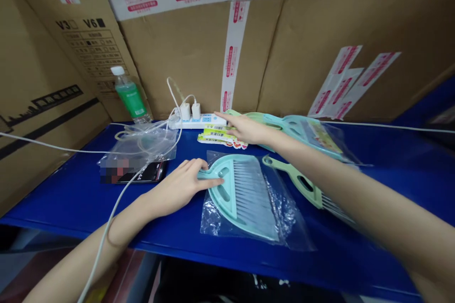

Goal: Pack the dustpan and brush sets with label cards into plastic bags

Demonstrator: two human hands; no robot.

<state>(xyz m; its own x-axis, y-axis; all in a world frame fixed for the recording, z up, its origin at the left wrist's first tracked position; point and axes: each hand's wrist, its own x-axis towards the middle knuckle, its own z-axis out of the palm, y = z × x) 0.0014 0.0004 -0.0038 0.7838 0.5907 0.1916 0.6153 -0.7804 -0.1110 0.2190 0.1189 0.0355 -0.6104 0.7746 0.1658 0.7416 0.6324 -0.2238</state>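
A light blue dustpan (231,199) with a matching small brush (252,194) nested in it lies in a clear plastic bag (291,218) on the blue table. My left hand (185,182) grips its handle, the index finger stretched along the top. Farther back, my right hand (245,128) reaches over a small pile of yellow-green printed cards (216,137). Its index finger points out toward the end of a white power strip (209,120); the lower fingers are at the cards, partly hidden. Under my right forearm lies a green brush (296,175).
More bagged dustpan sets (302,128) lie at the back right. A green-labelled bottle (131,94), white cables (124,189), a plastic bag (142,144) and a dark phone-like box (152,173) are on the left. Large cardboard boxes (188,47) wall the back of the table (71,203).
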